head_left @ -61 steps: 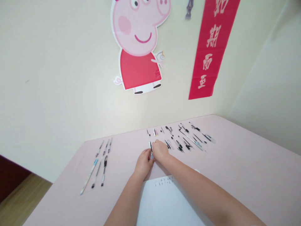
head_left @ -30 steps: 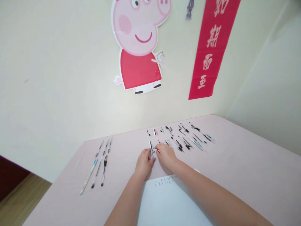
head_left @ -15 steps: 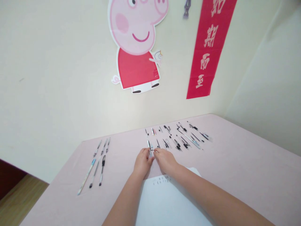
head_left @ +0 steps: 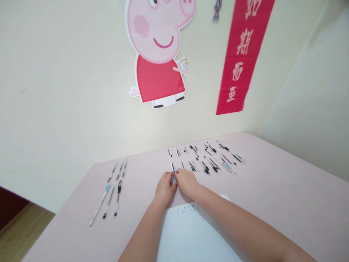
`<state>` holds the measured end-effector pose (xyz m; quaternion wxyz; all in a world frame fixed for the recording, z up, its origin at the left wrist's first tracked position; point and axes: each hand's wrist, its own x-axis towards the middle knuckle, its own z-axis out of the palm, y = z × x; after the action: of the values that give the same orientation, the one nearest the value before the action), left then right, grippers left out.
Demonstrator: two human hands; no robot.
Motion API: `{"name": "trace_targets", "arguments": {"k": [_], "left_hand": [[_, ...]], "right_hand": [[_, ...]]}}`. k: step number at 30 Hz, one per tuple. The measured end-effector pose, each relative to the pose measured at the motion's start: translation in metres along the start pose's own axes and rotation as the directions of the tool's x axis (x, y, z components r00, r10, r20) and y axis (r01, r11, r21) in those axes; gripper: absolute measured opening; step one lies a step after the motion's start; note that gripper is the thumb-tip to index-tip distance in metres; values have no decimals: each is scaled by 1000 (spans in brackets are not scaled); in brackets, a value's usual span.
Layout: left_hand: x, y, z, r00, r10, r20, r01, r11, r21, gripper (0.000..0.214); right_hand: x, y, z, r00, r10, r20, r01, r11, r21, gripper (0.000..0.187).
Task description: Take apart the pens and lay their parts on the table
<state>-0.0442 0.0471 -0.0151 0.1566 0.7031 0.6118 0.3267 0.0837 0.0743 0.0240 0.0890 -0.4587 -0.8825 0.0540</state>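
Note:
In the head view, my left hand [head_left: 164, 188] is closed on a slim pen [head_left: 172, 167] with a dark and light barrel, whose upper end sticks out past the fingertips. My right hand [head_left: 187, 182] meets it from the other side, its fingertips pinched together against the pen's middle. Whatever small part sits between the right fingertips is hidden. Just beyond the hands lie several loose pen parts [head_left: 192, 166], mostly black caps, refills and clear barrels. Beneath my wrists is a white sheet [head_left: 191, 233] with small marks along its top edge.
At the left of the pink tabletop [head_left: 141, 218], several whole pens lie in two rows, among them a light blue-capped pen [head_left: 99, 205] and a black-capped pen [head_left: 118, 196]. More pen parts [head_left: 215, 165] are scattered to the back right. The wall [head_left: 89, 91] rises behind the table.
My right hand has shifted slightly left and up, so its fingertips now meet the pen at my left hand. My left hand has stayed nearly in place.

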Motion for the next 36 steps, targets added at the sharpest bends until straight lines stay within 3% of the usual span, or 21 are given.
{"name": "trace_targets", "arguments": {"k": [7, 17, 24, 29, 36], "left_hand": [[0, -1, 0, 1000, 14, -15, -14, 1000, 8, 40], [0, 2, -4, 998, 24, -63, -24, 1000, 2, 32], [1, 0, -6, 997, -13, -78, 13, 1000, 1, 31], [-6, 18, -14, 998, -30, -58, 32, 999, 25, 31], [-36, 47, -11, 994, -110, 10, 108, 988, 111, 24]], "right_hand": [[-5, 5, -4, 1000, 18, -5, -17, 999, 39, 22], [-53, 4, -5, 1000, -11, 6, 11, 999, 52, 22], [-68, -5, 3, 1000, -15, 11, 14, 995, 100, 16], [-72, -12, 5, 1000, -29, 9, 28, 991, 130, 16], [-74, -18, 9, 1000, -6, -12, 7, 988, 157, 22]]}}
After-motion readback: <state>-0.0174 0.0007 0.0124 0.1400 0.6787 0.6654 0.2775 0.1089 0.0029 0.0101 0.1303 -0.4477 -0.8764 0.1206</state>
